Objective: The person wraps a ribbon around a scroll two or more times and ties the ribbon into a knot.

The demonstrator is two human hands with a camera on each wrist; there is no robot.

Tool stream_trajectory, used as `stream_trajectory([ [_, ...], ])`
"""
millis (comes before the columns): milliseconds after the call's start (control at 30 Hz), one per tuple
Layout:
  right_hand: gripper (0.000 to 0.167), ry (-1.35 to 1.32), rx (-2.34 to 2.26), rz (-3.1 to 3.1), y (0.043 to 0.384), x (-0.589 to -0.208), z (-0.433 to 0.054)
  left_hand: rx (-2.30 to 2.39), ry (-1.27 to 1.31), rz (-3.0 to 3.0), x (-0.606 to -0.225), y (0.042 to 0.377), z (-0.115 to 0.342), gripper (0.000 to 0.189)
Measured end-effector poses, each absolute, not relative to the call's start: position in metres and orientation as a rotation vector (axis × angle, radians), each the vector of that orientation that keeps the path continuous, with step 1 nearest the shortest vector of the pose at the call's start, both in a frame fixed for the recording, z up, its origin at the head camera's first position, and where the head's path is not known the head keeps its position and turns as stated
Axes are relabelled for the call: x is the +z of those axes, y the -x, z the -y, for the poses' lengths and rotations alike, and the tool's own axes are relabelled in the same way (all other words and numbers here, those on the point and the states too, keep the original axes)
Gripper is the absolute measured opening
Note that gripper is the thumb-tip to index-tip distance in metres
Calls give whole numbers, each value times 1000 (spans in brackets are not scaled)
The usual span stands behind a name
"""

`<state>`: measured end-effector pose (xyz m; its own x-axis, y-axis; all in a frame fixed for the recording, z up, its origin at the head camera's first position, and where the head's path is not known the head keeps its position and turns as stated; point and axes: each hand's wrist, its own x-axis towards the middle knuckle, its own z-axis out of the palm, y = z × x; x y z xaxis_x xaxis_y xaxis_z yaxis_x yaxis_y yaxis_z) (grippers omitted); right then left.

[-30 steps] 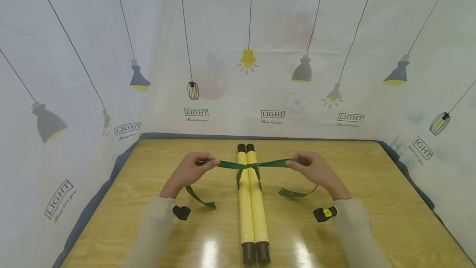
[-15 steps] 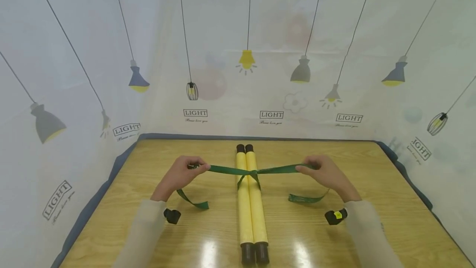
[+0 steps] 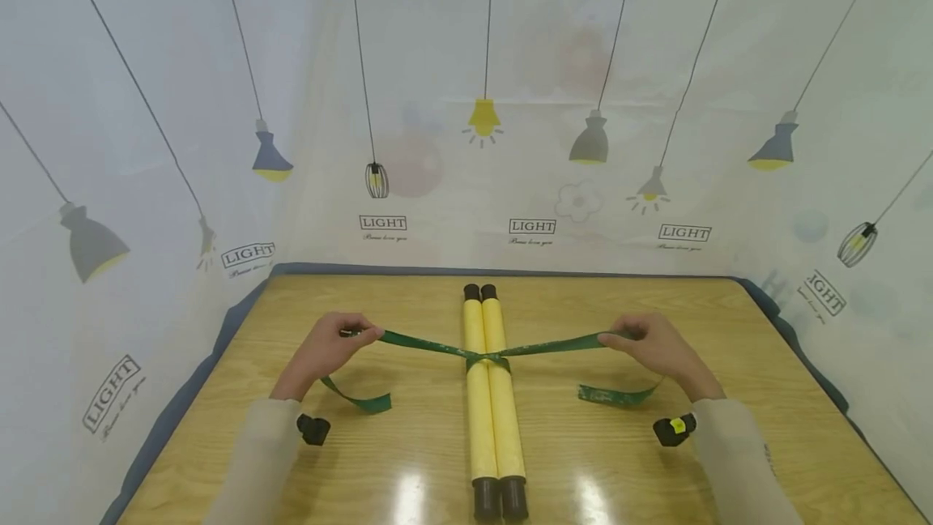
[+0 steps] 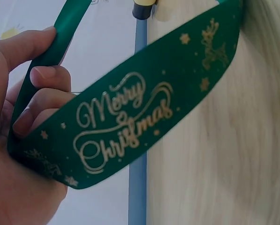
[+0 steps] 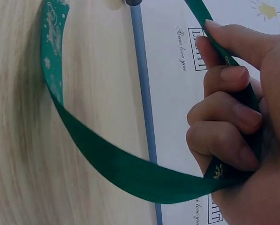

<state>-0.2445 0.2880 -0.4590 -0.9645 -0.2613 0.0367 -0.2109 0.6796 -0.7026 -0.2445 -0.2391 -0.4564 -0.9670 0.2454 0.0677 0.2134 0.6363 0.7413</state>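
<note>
Two yellow tubes with dark brown end caps lie side by side on the table. A green ribbon is wrapped around both and crosses on top of them. To the left, my left hand pinches one end part of the ribbon between thumb and fingers. My right hand grips the other part, its fingers curled round it in the right wrist view. Both stretches run straight from the crossing to the hands. Loose tails hang below each hand. In the left wrist view the ribbon shows gold "Merry Christmas" lettering.
The wooden table has a blue edge at the back. White cloth walls with printed lamps stand around three sides. A black wrist camera sits on the left wrist, another camera on the right.
Both hands have moved apart and a little nearer, pulling the ribbon outward. Its crossing has drawn down onto the tubes, and the loop around them has tightened.
</note>
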Motion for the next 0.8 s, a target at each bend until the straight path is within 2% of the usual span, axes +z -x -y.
stream_trajectory([
  [233, 35, 401, -1118, -2809, 246, -467, -291, 1230, -366, -2792, -460, 241, 250, 28],
  [800, 33, 341, -1032, -2750, 252, -495, -302, 1125, -274, -2744, -483, 243, 263, 24],
])
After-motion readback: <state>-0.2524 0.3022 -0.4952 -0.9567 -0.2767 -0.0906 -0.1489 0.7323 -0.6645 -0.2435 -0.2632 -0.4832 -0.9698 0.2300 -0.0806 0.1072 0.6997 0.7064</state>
